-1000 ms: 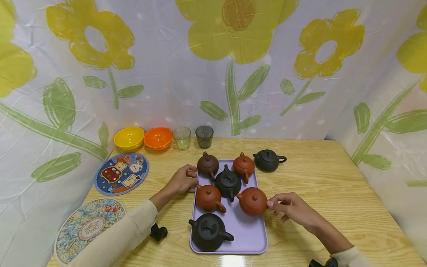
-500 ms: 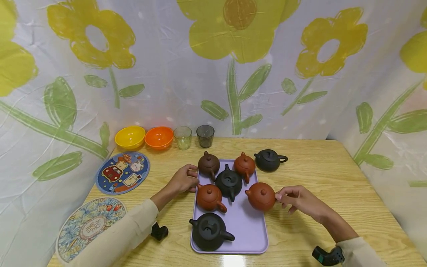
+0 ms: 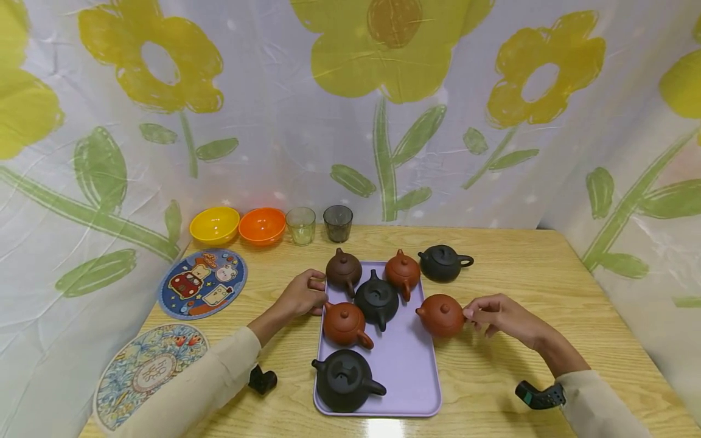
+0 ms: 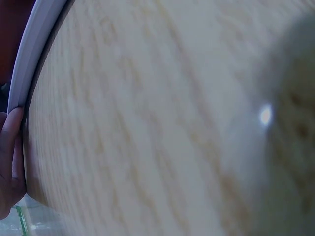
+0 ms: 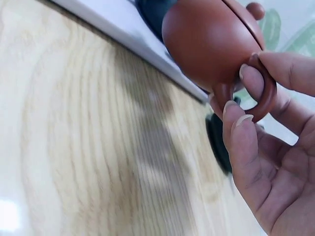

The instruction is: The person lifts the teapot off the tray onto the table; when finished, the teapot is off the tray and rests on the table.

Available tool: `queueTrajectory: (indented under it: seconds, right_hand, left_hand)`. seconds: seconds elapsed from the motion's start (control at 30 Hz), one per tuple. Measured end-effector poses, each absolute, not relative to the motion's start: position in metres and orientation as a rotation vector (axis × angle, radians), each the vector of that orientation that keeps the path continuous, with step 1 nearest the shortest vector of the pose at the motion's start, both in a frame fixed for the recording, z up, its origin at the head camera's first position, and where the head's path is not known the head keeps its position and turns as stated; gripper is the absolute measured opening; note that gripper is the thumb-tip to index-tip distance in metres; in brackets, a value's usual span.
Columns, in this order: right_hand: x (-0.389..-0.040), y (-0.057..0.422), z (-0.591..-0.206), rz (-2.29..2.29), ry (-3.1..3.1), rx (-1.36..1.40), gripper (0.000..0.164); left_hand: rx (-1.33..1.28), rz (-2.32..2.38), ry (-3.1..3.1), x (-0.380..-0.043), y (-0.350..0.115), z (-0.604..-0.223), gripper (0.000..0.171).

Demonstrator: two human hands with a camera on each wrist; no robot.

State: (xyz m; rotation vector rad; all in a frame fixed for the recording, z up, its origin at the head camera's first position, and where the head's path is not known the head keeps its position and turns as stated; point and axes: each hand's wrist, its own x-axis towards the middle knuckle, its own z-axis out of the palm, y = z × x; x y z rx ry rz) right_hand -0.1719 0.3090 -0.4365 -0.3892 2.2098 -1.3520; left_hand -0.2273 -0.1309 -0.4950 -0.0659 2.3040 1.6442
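Note:
With my right hand (image 3: 506,317) I grip the handle of a reddish-brown teapot (image 3: 441,319). In the right wrist view the fingers (image 5: 246,152) wrap the loop handle of the lifted teapot (image 5: 206,44), over the tray's right edge. My left hand (image 3: 303,294) holds the left rim of a lilac tray (image 3: 408,389); the left wrist view has its fingers (image 4: 11,135) against the tray rim (image 4: 32,49). On the tray stand a dark brown teapot (image 3: 343,268), two reddish-brown teapots (image 3: 402,267) (image 3: 344,323), and two black teapots (image 3: 376,299) (image 3: 342,380).
Another black teapot (image 3: 442,263) stands beyond the tray's far right corner. At the back left are a yellow bowl (image 3: 215,225), an orange bowl (image 3: 262,226), a greenish glass (image 3: 300,226) and a grey glass (image 3: 338,224). Two round mats (image 3: 202,283) (image 3: 150,371) lie left.
My right hand has lifted the reddish-brown teapot and carried it rightward and slightly away, from over the tray to its right edge. My left hand stays at the tray rim.

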Motion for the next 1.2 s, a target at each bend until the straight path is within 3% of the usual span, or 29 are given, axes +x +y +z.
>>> queueTrajectory:
  seconds: [0.63,0.83,1.2]
  right_hand:
    - [-0.214,0.338,-0.454,-1.322,2.154,-0.437,0.030]
    - [-0.222,0.343,-0.460,-1.317,2.123,-0.401,0.037]
    - [-0.229,0.349,-0.464,-1.311,2.125,-0.347,0.034]
  left_hand:
    - [-0.071,1.655,2.299,-0.226,-0.130,-0.493,0.051]
    - [-0.062,1.651,2.299,-0.226,-0.130,-0.494,0.051]
    - [-0.055,1.643,2.310,-0.226,-0.131,-0.494,0.051]
